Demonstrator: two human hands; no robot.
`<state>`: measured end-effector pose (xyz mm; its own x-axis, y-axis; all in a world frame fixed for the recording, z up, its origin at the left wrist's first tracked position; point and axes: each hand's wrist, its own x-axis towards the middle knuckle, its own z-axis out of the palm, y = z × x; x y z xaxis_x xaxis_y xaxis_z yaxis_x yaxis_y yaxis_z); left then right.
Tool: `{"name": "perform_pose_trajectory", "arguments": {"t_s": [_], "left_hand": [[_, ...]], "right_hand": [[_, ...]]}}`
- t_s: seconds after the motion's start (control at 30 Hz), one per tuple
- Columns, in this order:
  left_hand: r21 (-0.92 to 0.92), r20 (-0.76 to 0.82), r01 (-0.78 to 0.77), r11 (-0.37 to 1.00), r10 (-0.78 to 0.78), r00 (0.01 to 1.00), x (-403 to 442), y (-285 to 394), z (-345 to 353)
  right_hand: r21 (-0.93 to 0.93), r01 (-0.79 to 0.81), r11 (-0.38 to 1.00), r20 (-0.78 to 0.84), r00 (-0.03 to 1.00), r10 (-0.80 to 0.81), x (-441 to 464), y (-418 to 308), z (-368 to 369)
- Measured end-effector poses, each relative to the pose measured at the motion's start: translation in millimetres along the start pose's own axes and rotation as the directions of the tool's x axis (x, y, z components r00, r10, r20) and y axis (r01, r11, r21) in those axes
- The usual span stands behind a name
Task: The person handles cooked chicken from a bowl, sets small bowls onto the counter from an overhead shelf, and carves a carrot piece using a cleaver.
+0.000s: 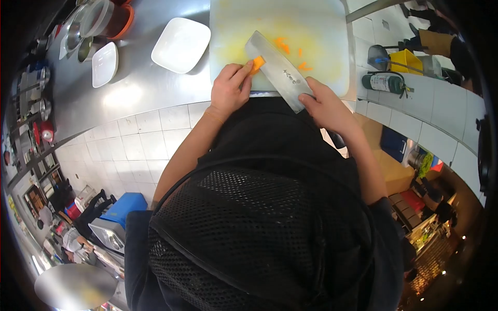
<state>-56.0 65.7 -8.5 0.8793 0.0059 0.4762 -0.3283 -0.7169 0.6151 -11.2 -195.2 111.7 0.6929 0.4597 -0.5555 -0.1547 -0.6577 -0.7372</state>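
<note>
A wide cleaver [278, 70] with dark characters on its blade lies tilted over the cutting board [228, 31]. My right hand [327, 103] is closed round its near end, the handle hidden by the fingers. An orange piece [258, 63] is pinched in the fingertips of my left hand [231, 88], against the upper left part of the blade. Several small orange scraps [282, 45] are scattered on the board to the right of the blade, on a yellow-stained patch.
Left of the board, a square white dish [181, 45] and a smaller white dish [105, 65] stand on the steel counter [140, 83]. Plastic tubs [96, 19] are at the back left. A green extinguisher [383, 83] is at right. A person [72, 241] is at lower left.
</note>
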Motion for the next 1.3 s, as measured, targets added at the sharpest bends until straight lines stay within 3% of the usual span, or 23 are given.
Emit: {"name": "perform_pose_trajectory", "arguments": {"t_s": [0.23,0.43,0.73,0.83,1.07,1.13,1.3], "left_hand": [[0.012,-0.008,0.008,1.000,-0.007,1.000,-1.2,0.9,0.5],[0.004,0.011,0.008,1.000,-0.008,1.000,-0.4,1.0,-1.7],[-0.019,0.050,0.026,0.999,-0.025,0.998,0.7,-0.5,-3.0],[-0.024,0.052,0.030,0.999,-0.028,0.998,-0.1,0.8,-2.2],[-0.036,0.031,0.023,0.999,-0.022,0.999,2.9,2.8,-3.3],[-0.033,0.021,0.016,0.999,-0.015,1.000,0.4,3.6,-4.3],[-0.053,0.005,-0.010,0.999,0.010,1.000,2.2,3.1,-3.7]], "right_hand": [[0.101,-0.158,0.982,0.101,0.984,0.147,-9.4,-12.6,-14.5],[0.201,-0.189,0.961,0.217,0.965,0.144,-5.7,8.9,-26.6],[0.248,-0.191,0.950,0.246,0.961,0.129,13.4,10.4,-17.2],[0.264,-0.228,0.937,0.229,0.959,0.169,20.9,14.0,-7.1],[0.276,-0.149,0.950,0.178,0.979,0.102,6.8,6.1,-0.1],[0.099,-0.139,0.985,0.055,0.989,0.134,-5.7,-6.4,-0.4],[0.101,-0.192,0.976,0.068,0.980,0.186,-19.7,-19.8,0.9]]}}
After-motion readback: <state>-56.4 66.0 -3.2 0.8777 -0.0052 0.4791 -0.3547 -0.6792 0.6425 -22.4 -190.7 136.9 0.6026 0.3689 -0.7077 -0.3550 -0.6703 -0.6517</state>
